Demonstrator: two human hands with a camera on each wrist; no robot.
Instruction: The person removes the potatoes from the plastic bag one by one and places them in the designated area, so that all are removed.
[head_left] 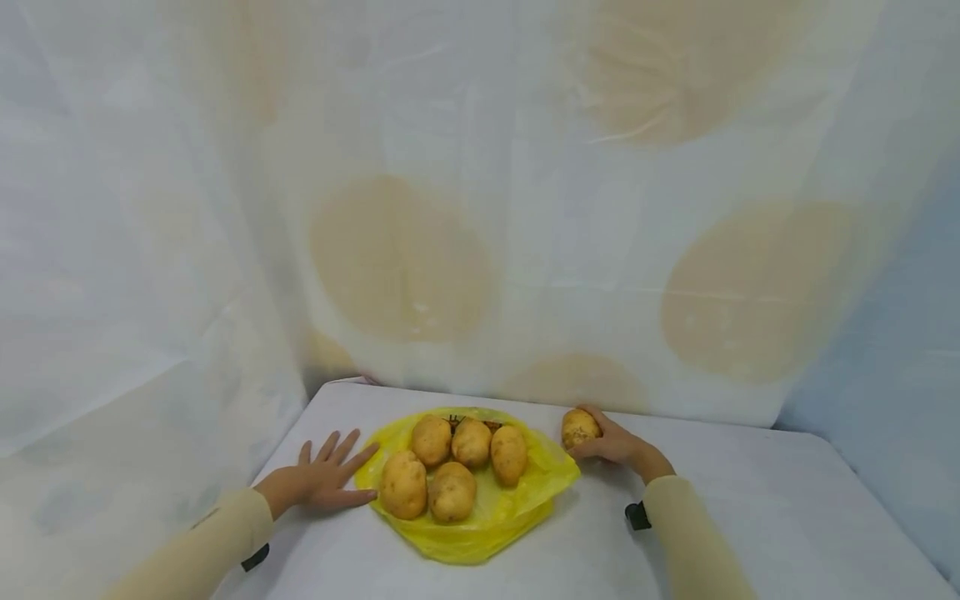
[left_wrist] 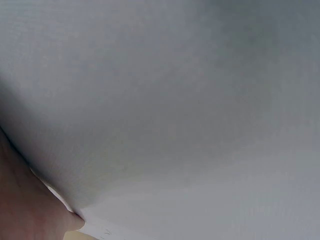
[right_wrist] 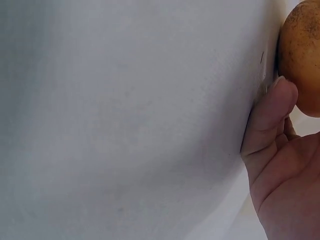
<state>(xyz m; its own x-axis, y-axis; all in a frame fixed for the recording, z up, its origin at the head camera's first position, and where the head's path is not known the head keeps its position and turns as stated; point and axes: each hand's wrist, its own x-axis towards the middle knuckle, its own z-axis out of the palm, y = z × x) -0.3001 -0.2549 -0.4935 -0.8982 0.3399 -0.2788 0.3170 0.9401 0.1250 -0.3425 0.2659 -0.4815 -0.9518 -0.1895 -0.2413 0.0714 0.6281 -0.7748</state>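
Note:
A yellow plastic bag (head_left: 468, 546) lies spread on the table, with several potatoes (head_left: 453, 492) on top of it in two rough rows. To its right, my right hand (head_left: 617, 442) grips a single potato (head_left: 579, 427) from the side, low at the table surface. In the right wrist view the thumb (right_wrist: 274, 112) presses against this potato (right_wrist: 305, 55), whose skin has dark specks. My left hand (head_left: 327, 479) rests on the table at the bag's left edge, fingers spread straight. Only a part of the left hand (left_wrist: 32, 210) shows in the left wrist view.
A white cloth covers the table (head_left: 750, 517). Hanging white sheeting (head_left: 562, 208) with tan round spots rises behind its far edge. More sheeting (head_left: 127, 333) closes off the left, and a bluish-white sheet (head_left: 892, 333) stands on the right.

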